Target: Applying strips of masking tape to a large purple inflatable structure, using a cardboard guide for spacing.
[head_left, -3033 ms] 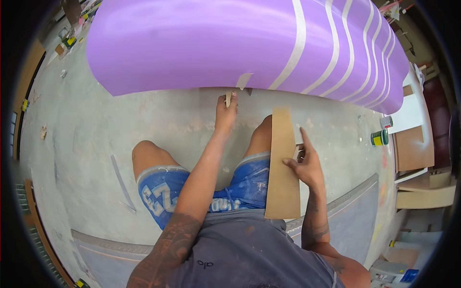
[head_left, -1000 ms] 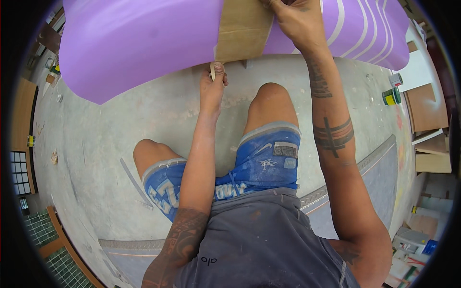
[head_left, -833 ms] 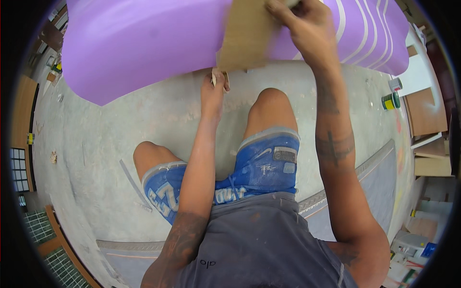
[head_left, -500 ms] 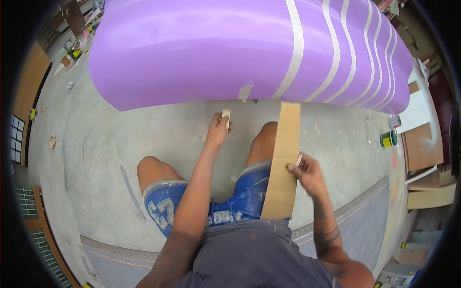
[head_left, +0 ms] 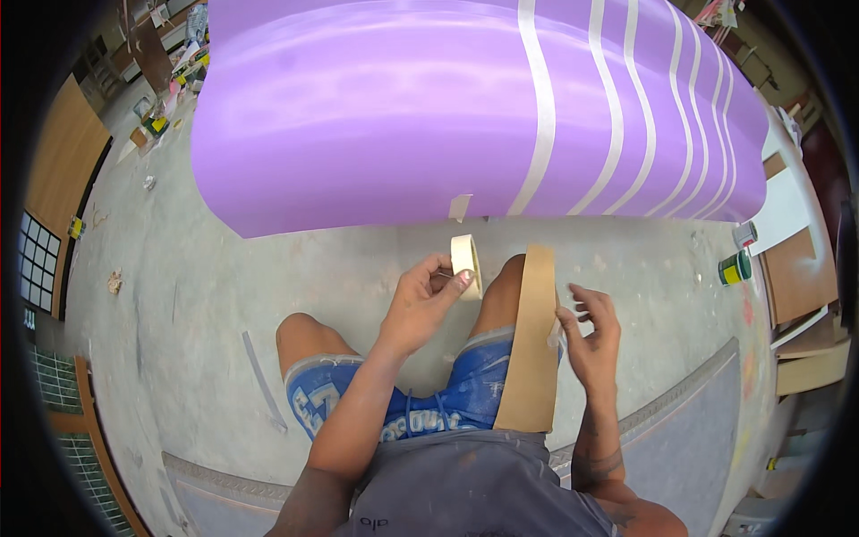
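Note:
My left hand is closed round a roll of pale masking tape, held in the air below the purple curved panel. A long strip of brown cardboard rests along my right thigh. Beside its right edge is my right hand, its fingers spread and the thumb close to the cardboard. A small whitish piece, perhaps tape, shows by that thumb; whether it sticks to the thumb or the cardboard I cannot tell. A short tape piece hangs from the panel's lower edge.
Several wavy white tape stripes run down the panel's right half. A green-and-yellow can and a grey can stand on the concrete floor at right. Behind my legs lies a grey sheet; a thin grey strip lies at left.
My left hand has moved right, and the tape roll is turned so that its ring shows. The right hand's fingers have opened from a pinch at the cardboard. The view has shifted slightly.

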`<action>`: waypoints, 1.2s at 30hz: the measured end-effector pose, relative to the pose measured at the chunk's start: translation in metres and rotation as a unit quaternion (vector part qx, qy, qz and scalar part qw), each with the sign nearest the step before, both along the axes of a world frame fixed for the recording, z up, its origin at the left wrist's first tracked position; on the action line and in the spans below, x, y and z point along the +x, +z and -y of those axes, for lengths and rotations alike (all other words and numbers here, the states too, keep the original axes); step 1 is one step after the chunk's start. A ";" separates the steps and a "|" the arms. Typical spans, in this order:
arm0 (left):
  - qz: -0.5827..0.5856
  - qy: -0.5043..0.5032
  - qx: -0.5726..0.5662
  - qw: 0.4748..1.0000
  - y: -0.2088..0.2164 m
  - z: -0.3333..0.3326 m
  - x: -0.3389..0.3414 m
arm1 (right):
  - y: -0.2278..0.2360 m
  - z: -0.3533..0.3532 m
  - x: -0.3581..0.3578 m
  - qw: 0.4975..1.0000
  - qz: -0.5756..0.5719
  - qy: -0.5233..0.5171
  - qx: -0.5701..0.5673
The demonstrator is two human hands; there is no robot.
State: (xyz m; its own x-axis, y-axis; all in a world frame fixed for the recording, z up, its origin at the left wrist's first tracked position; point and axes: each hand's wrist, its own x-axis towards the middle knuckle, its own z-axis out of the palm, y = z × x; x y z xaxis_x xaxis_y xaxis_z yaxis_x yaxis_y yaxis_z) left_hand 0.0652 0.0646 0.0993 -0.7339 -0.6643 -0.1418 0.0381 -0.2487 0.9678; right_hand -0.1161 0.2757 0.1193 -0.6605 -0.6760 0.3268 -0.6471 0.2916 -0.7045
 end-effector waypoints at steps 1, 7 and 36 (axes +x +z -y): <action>-0.015 -0.013 -0.019 1.000 0.012 -0.003 0.003 | 0.005 0.008 0.009 1.000 0.000 -0.001 -0.002; -0.054 -0.046 -0.072 0.995 0.031 -0.019 0.019 | 0.026 0.055 0.069 0.970 -0.081 0.210 -0.094; 0.072 0.027 -0.529 0.845 0.088 0.009 0.040 | 0.020 0.057 0.120 0.976 0.112 0.178 -0.060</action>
State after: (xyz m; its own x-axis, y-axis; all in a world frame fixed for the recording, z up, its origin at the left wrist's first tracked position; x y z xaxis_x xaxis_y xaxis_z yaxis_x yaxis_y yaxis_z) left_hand 0.1054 0.0558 0.1868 -0.7236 -0.5076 0.4676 -0.1162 0.7574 0.6425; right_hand 0.0036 0.2185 0.1392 -0.4544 -0.8416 0.2918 -0.5176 -0.0171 -0.8555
